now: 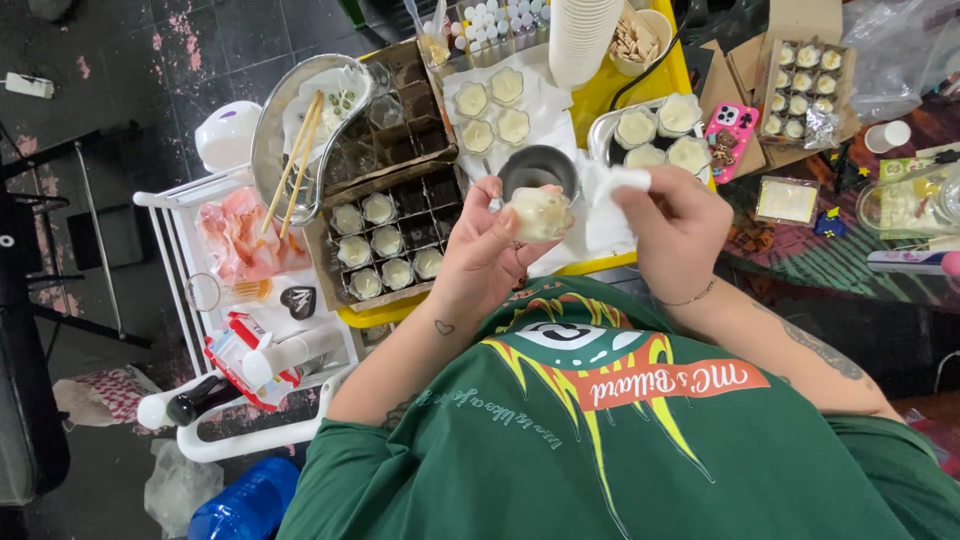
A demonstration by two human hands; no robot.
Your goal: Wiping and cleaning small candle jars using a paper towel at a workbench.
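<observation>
While the left hand [480, 250] grips a small filled cup [540, 213] at frame centre, the right hand [672, 222] pinches a white tissue [622, 183] at its 2 o'clock. Cup judged light, thin-walled, possibly slippery; hold by the sides, upright.

Jars in my divided box [385, 245]: seven
Jars on my paper towel [492, 110]: four
Jars in my metal tray [660, 135]: four
Chopsticks [296, 160]: two
Phones [728, 135]: one

Pink phone case [731, 128] beside metal tray of filled cups [604, 128]; chopsticks [296, 160] across steel dish [268, 140]; stacked paper cups [583, 38] behind.
</observation>
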